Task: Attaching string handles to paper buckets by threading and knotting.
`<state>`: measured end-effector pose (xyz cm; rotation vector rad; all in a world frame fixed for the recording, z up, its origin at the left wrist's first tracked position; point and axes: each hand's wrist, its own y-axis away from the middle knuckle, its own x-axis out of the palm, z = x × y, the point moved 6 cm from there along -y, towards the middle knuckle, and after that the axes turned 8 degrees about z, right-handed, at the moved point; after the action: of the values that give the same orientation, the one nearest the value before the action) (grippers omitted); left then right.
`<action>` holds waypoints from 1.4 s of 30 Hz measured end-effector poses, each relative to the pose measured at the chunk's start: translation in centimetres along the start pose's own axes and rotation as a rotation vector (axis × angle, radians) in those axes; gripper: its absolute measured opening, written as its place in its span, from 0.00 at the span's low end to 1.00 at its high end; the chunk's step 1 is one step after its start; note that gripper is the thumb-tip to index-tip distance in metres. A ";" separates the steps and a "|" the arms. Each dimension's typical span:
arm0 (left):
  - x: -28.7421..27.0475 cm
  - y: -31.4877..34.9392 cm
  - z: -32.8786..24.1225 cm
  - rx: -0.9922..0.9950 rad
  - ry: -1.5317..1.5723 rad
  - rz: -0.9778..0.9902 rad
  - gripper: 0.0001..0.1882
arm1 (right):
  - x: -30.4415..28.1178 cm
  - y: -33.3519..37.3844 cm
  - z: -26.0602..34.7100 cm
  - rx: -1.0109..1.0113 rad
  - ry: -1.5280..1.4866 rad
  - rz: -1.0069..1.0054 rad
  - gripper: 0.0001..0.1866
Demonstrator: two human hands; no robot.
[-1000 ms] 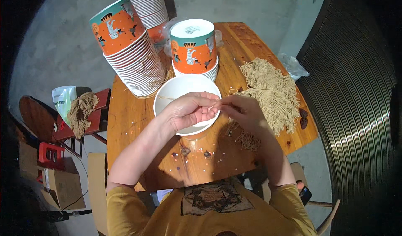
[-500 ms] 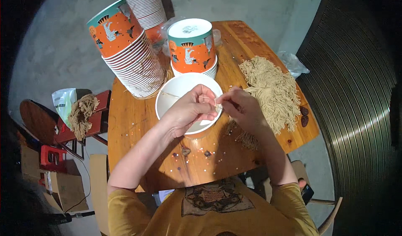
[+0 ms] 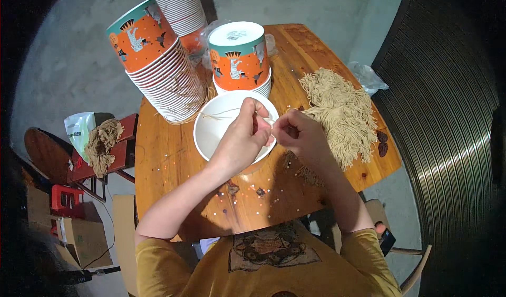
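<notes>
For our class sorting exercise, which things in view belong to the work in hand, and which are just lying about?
Belonging to the work, by the look of it:
thin strand in the left hand
white bowl under the left hand
tan yarn heap beside the right hand

Seemingly just lying about:
clear plastic bag at right
white plastic bag
cardboard box

Thin tan string (image 3: 215, 117) trails from the left hand (image 3: 243, 137) over a white tub (image 3: 206, 139).

Grey wall (image 3: 300, 1) at the back, and right, a dark ribbed panel (image 3: 437, 96) catches a bright streak of light (image 3: 458, 162)! A wooden table (image 3: 153, 165) stands centre, grey floor (image 3: 401, 210) below.
</notes>
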<state>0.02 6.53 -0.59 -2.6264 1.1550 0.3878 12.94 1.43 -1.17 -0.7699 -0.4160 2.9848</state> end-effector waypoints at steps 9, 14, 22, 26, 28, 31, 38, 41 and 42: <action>-1.6 1.3 0.4 -0.011 -0.157 -0.053 0.06 | 0.3 -0.1 -0.2 0.010 -0.033 -0.004 0.07; -0.5 1.0 0.1 -0.122 -0.280 0.021 0.08 | 0.3 -0.1 -0.3 -0.019 -0.021 -0.012 0.07; -0.4 0.1 0.3 -0.059 -0.266 0.038 0.06 | 0.3 0.3 0.0 -0.013 -0.003 -0.014 0.07; 0.0 0.5 -1.1 -0.081 -0.341 -0.011 0.05 | 0.1 0.4 0.9 -0.074 0.096 -0.043 0.07; 0.0 0.4 -1.1 -0.016 -0.310 -0.043 0.04 | 0.0 0.6 1.7 -0.157 0.233 -0.109 0.06; 0.1 0.4 -1.0 -0.031 -0.256 -0.043 0.04 | 0.1 0.8 1.9 -0.172 0.324 -0.137 0.06; -0.1 0.1 0.3 -0.051 -0.126 -0.013 0.03 | -0.4 0.7 1.5 -0.080 0.175 -0.071 0.07; 0.0 -0.2 0.6 -0.084 0.113 0.051 0.03 | -0.4 0.7 0.8 -0.023 0.108 -0.055 0.07; 0.1 -0.2 0.6 -0.106 0.197 0.058 0.04 | -0.3 0.7 0.8 -0.021 0.097 -0.056 0.07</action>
<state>0.11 6.77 -1.12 -2.7789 1.3069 0.2090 12.90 0.49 -0.57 -0.8859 -0.4574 2.8816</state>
